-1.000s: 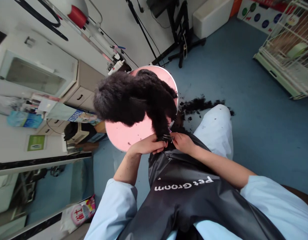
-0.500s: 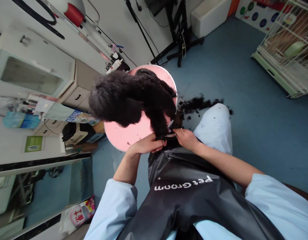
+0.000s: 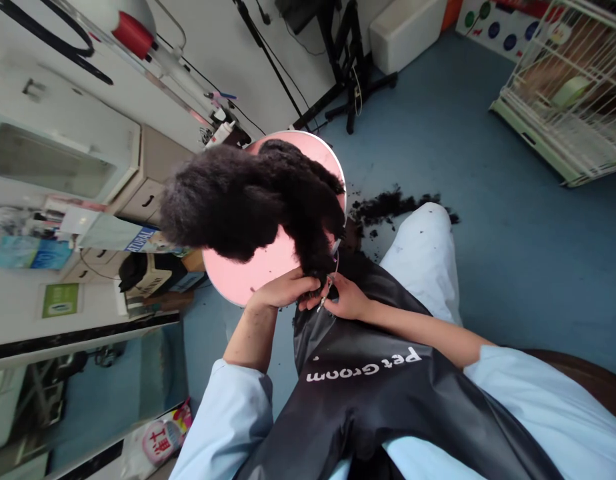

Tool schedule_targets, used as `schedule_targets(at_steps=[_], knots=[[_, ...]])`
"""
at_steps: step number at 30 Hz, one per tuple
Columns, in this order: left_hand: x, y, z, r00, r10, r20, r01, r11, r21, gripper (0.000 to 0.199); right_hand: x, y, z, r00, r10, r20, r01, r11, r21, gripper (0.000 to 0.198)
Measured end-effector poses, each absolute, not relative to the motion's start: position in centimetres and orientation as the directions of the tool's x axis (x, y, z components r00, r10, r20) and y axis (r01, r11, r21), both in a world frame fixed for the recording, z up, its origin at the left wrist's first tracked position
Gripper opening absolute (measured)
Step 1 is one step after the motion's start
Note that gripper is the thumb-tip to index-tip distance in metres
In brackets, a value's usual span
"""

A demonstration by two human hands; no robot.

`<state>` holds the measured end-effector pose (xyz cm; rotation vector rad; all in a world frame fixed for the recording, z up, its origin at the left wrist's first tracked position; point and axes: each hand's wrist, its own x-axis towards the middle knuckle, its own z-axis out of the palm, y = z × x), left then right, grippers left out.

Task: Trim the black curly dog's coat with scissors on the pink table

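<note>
A fluffy black dog [image 3: 238,200] stands on a round pink table [image 3: 228,273], one leg reaching over the edge towards me. My left hand [image 3: 283,288] is closed around the paw [image 3: 315,275] at the end of that leg; the fur hides some fingertips. Close beside it, my right hand [image 3: 349,300] grips small silver scissors [image 3: 324,301], partly covered by the fingers. The scissors are right by the paw; whether the blades touch fur I cannot tell. Below both hands lies my black apron [image 3: 358,400] with white lettering.
Black hair clippings [image 3: 388,207] lie on the blue floor right of the table. A white wire cage [image 3: 563,100] stands at the far right. Left are drawers [image 3: 143,200] and a pet carrier [image 3: 151,273]; a black stand [image 3: 345,73] is behind.
My right hand has moved down and left, turning the scissors from roughly level to steeply slanted. My left hand still holds the paw. The whole view has shifted slightly.
</note>
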<state>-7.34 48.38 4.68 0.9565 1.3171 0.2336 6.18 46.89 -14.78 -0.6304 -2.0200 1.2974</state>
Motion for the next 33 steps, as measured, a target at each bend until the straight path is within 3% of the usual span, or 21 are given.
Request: schedule_targets(at_steps=[5, 15, 21, 28, 31, 33], knots=[[-7.2, 48.1, 4.0, 0.321, 0.690, -0.648, 0.280, 0.585, 0.761, 0.019, 4.7, 47.7, -14.8, -0.601, 0.729, 0.327, 0.037, 0.434, -0.900, 0.038], [-6.7, 47.9, 3.4, 0.229, 0.710, -0.666, 0.183, 0.641, 0.746, 0.023, 5.2, 48.0, -15.7, -0.567, 0.768, 0.299, 0.072, 0.408, -0.910, 0.023], [-6.3, 47.8, 2.8, 0.166, 0.713, -0.681, 0.093, 0.676, 0.731, 0.028, 5.2, 48.0, -15.4, -0.562, 0.770, 0.301, 0.094, 0.421, -0.902, 0.035], [-6.9, 47.6, 2.5, 0.283, 0.739, -0.612, 0.029, 0.631, 0.775, 0.022, 6.0, 48.7, -16.3, -0.584, 0.770, 0.256, 0.126, 0.398, -0.909, 0.027], [-7.1, 47.7, 2.8, 0.310, 0.749, -0.585, 0.060, 0.599, 0.799, 0.021, 6.9, 49.0, -15.6, -0.541, 0.813, 0.213, 0.076, 0.300, -0.951, 0.029], [-7.1, 47.8, 3.2, 0.309, 0.752, -0.582, 0.167, 0.560, 0.812, 0.021, 7.4, 49.3, -14.0, -0.520, 0.846, 0.120, -0.019, 0.129, -0.991, 0.019]])
